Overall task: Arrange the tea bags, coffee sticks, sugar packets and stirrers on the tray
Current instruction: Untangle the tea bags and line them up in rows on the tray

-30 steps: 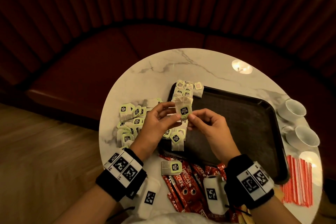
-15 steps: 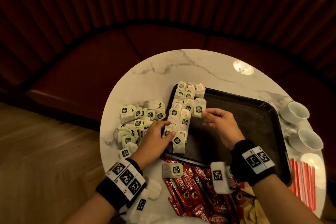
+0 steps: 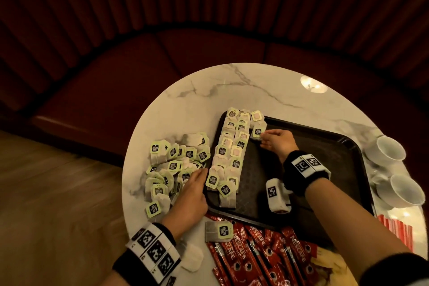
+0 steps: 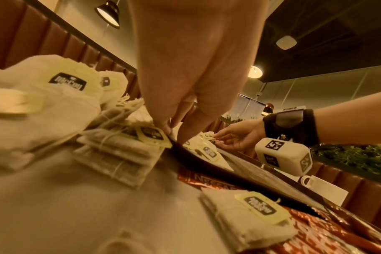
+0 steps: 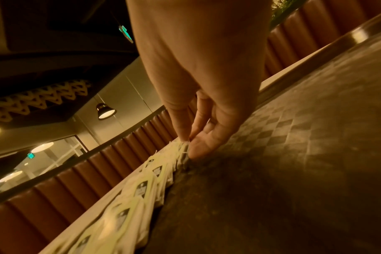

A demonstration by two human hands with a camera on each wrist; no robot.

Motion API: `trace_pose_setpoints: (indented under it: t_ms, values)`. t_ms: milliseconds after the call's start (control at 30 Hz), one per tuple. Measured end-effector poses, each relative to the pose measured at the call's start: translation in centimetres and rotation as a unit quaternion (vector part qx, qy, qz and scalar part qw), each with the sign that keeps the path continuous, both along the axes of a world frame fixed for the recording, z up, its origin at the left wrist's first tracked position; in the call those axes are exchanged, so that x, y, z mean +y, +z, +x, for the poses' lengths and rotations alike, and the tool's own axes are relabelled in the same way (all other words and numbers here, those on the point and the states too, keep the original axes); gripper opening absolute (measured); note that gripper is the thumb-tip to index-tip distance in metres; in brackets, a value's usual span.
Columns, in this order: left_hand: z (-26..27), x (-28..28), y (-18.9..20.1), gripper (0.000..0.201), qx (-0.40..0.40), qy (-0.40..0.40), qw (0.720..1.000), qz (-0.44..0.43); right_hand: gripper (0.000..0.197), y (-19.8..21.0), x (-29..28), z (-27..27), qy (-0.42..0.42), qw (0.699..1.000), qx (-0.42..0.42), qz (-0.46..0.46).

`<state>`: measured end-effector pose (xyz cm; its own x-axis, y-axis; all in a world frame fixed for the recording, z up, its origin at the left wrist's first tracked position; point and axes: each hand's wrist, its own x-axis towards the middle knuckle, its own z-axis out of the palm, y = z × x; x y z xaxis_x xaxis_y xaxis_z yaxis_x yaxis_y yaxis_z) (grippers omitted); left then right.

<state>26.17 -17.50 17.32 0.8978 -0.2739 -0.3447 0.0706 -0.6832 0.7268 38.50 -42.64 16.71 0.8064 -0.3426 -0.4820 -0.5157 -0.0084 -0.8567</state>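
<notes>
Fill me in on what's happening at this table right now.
A person is laying tea bags in rows along the left side of a black tray. Their right hand pinches a tea bag and sets it near the tray's far left corner, starting a third row. Their left hand reaches into the loose tea bag pile on the marble table. Coffee sticks, red-striped stirrers and two white cups wait off the tray.

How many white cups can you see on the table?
2. Both stand on the marble table, off the right side of the tray: the farther cup and the nearer cup just below it. More could be out of view past the picture's edge.
</notes>
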Motion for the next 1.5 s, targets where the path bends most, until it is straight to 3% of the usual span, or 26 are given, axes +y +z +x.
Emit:
trace_pose_setpoints:
  t_ms: [233,467,600,700,833,933,1100,1200,1367,1433,1500]
  values:
    - [0.1,0.4,-0.9,0.070,0.010,0.016,1.000,-0.020,0.014,-0.9,0.0,0.8,0.008,0.998,0.005,-0.066]
    - [0.3,0.5,-0.3,0.064,0.001,0.009,1.000,-0.005,0.046,1.2,-0.7,0.0,0.111,0.979,0.029,-0.166]
    - [-0.1,0.8,1.8,0.053,-0.029,0.005,0.999,-0.041,0.028,5.7,0.1,-3.3,0.167,0.959,-0.059,-0.223]
    - [-0.9,1.7,3.2,0.037,-0.079,-0.002,0.993,-0.083,0.010,8.1,2.3,-8.2,0.320,0.903,-0.102,-0.267]
    - [-3.2,3.8,3.4,0.025,-0.060,-0.098,0.991,-0.069,0.017,6.9,5.6,-14.5,0.549,0.776,-0.080,-0.302]
    - [-4.7,5.5,1.9,0.028,-0.036,-0.179,0.983,0.001,0.029,4.5,7.3,-16.7,0.588,0.720,-0.115,-0.349]
    - [-6.3,6.7,-0.4,0.042,-0.070,-0.264,0.955,0.116,0.044,2.8,9.7,-17.5,0.599,0.639,-0.136,-0.463]
    - [-6.9,6.6,-0.5,0.041,-0.101,-0.275,0.942,0.166,0.040,2.6,10.6,-17.4,0.598,0.612,-0.159,-0.493]
    - [-6.6,7.2,-0.6,0.038,-0.100,-0.256,0.939,0.206,0.035,3.0,11.0,-17.2,0.598,0.623,-0.160,-0.478]
    - [-6.5,7.7,-0.5,0.037,-0.086,-0.239,0.947,0.196,0.028,3.0,11.0,-17.0,0.602,0.624,-0.168,-0.470]
    - [-6.4,8.4,-0.5,0.045,-0.066,-0.204,0.969,0.126,0.026,2.8,10.9,-17.0,0.605,0.639,-0.155,-0.450]
